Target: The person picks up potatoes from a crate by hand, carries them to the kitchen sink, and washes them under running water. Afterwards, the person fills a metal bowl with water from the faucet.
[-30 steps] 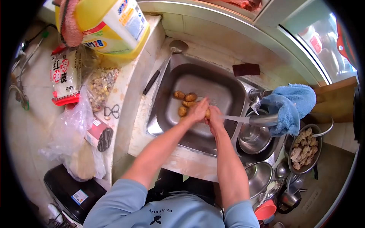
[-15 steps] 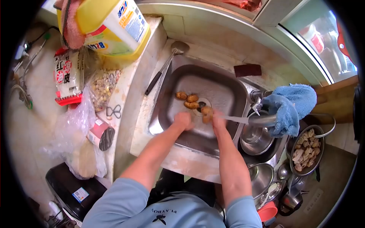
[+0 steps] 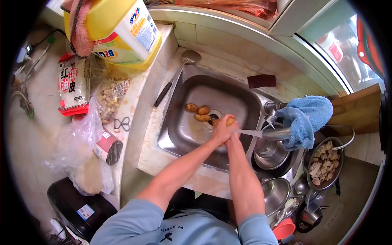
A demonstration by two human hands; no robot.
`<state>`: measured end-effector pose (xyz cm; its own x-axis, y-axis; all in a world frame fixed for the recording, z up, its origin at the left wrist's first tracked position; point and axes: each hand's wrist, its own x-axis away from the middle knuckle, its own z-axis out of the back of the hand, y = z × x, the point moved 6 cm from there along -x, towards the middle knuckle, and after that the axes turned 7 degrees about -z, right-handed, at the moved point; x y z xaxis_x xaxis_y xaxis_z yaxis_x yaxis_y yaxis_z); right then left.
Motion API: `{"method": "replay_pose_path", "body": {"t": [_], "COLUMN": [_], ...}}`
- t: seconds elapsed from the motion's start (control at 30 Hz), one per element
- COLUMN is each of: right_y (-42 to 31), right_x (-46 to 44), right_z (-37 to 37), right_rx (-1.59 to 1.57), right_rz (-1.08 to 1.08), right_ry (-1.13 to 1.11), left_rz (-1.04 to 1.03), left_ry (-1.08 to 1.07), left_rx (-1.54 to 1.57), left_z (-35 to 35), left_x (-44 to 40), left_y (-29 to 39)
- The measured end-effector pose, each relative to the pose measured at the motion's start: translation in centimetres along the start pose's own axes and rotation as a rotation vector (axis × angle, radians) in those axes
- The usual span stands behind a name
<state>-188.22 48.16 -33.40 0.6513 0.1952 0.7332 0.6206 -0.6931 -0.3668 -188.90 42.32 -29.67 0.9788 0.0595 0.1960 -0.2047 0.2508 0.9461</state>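
Observation:
Above the sink drain, my left hand (image 3: 221, 130) and my right hand (image 3: 234, 134) are pressed together, fingers closed around a brown potato (image 3: 230, 121). Part of that potato shows past the fingers; the rest is hidden. A stream of water (image 3: 248, 132) runs from the faucet (image 3: 277, 132) onto my hands. Left of the drain, three potatoes lie close together on the floor of the steel sink (image 3: 241, 90): one potato (image 3: 191, 107) at the left, another potato (image 3: 203, 110) beside it, and a lower potato (image 3: 202, 118).
A blue towel (image 3: 306, 118) drapes over the faucet. Metal bowls (image 3: 271, 157) and a pot of meat pieces (image 3: 325, 163) stand at the right. A spatula (image 3: 171, 81) rests along the sink's left rim. A yellow jug (image 3: 118, 36) and food packages (image 3: 73, 83) sit on the left counter.
My left hand has moved right and slightly up to join my right hand on the potato. Before, the hands were apart, with the potato at my right hand. The view has shifted slightly.

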Motion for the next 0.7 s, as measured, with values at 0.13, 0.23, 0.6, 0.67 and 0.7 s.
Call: {"method": "replay_pose_path", "body": {"t": [0.13, 0.23, 0.6, 0.67, 0.7], "right_y": [-0.3, -0.7, -1.6, -2.1, -1.3], "right_x": [4.6, 4.2, 3.5, 1.8, -4.9], "right_z": [-4.3, -3.1, -0.8, -0.3, 6.2], "right_rx": [0.062, 0.205, 0.684, 0.638, 1.204], "right_rz": [-0.023, -0.049, -0.038, 0.244, 0.383], "right_ry": [0.146, 0.283, 0.459, 0.207, 0.093], "left_rz": [0.185, 0.403, 0.301, -0.461, -0.361], "left_ry": [0.171, 0.244, -0.061, 0.211, 0.198], "left_rx": [0.248, 0.58, -0.008, 0.15, 0.225], "left_z": [2.3, 0.9, 0.9, 0.5, 1.7], "left_x": [-2.0, -0.7, -0.7, 0.9, 2.1], "left_y": [-1.6, -2.4, -1.5, 0.0, 2.5]}}
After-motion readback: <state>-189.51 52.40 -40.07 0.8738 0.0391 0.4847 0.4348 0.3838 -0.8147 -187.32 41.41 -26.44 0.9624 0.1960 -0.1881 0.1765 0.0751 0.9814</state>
